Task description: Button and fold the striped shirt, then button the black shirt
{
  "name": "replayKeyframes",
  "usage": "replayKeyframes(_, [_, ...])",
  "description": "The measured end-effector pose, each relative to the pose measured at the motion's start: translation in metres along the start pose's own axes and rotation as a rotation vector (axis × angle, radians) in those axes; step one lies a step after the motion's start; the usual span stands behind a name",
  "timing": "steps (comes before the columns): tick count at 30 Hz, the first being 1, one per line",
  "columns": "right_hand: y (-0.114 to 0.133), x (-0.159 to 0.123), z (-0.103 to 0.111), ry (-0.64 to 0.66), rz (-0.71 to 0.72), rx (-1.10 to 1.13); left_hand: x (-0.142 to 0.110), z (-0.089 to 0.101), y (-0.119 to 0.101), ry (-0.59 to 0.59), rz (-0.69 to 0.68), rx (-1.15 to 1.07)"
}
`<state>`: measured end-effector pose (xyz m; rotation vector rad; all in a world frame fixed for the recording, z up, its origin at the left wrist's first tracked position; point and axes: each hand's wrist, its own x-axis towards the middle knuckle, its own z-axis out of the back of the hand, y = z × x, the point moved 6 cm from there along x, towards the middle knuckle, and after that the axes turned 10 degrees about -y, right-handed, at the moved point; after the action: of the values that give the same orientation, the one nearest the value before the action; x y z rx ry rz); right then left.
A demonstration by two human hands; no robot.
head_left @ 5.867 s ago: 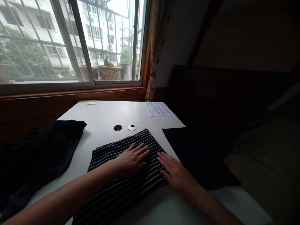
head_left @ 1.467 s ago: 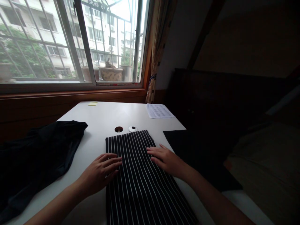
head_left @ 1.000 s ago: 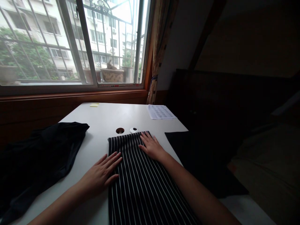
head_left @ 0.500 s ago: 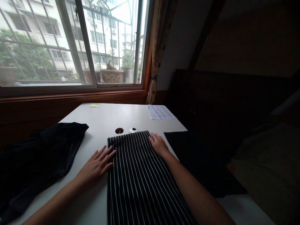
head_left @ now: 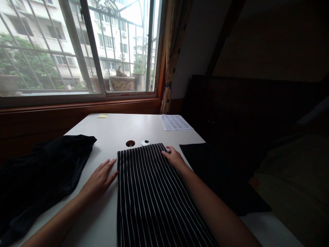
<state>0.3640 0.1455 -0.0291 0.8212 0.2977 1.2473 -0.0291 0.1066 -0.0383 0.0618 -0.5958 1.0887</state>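
A folded black cloth with thin white stripes [head_left: 146,192] lies flat on the white table in front of me, its short far edge toward the window. My left hand [head_left: 99,178] is beside the cloth's left edge, fingers stretched and thumb apart, the tips at or just short of the edge. At the far right corner of the cloth rests my right hand [head_left: 174,158], its thumb side on the stripes. Its fingers are slightly bent and apart, with no fabric visibly pinched between them.
Dark crumpled clothing [head_left: 51,171] covers the table's left side. A flat black cloth [head_left: 221,178] lies at the right. Printed sheets [head_left: 176,122], a yellow sticky note [head_left: 102,116], a round hole [head_left: 130,143] and a white round cap [head_left: 145,142] are farther back, below the window.
My left hand has slid left off the striped surface to the cloth's edge. The fingers of my right hand have bent and drawn slightly nearer at the far right corner.
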Motion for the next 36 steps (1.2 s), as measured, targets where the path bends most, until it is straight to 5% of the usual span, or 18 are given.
replayKeyframes(12, [0.007, -0.005, -0.004, 0.109, -0.043, 0.014, 0.000, 0.000, -0.001, 0.018, -0.006, -0.035])
replayKeyframes(24, [0.005, -0.019, 0.000, 0.234, -0.131, 0.401, 0.004, -0.001, 0.004, 0.019, 0.102, -0.124])
replayKeyframes(30, [0.007, -0.052, 0.021, 0.182, -0.221, 0.641, 0.044, -0.012, 0.001, 0.112, 0.130, -0.216])
replayKeyframes(36, [0.012, -0.077, 0.032, 0.094, -0.296, 0.760, 0.112, -0.038, -0.029, 0.243, 0.004, -0.265])
